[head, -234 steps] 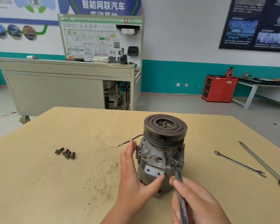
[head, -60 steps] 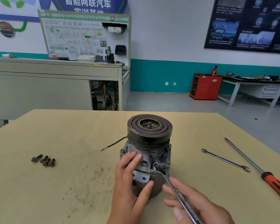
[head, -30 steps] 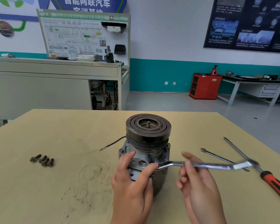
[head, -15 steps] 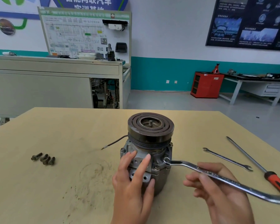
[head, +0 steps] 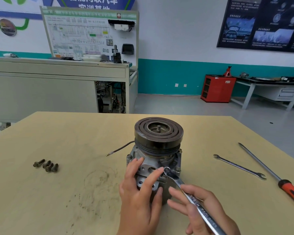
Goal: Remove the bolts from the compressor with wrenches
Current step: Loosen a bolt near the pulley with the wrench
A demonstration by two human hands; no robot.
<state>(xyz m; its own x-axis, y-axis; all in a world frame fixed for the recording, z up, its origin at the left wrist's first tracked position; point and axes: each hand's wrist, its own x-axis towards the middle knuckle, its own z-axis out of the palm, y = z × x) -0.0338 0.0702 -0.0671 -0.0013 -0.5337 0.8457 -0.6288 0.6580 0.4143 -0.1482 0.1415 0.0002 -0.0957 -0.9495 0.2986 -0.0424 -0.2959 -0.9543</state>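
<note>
Pale wooden table (head: 58, 209) in a workshop, grey metal compressor with a dark round top (head: 158, 138) stood mid-table, pressed by the flat left hand (head: 139, 197), long shiny silver wrench (head: 197, 206) gripped by the right hand (head: 199, 209), ring end set on it at 5 o'clock, four dark loose bolts (head: 47, 165) laid at 9 o'clock.

white-teal wall (head: 176, 39) | grey floor (head: 176, 106) | red cabinet (head: 217, 89) | grey training bench (head: 41, 92)
</note>
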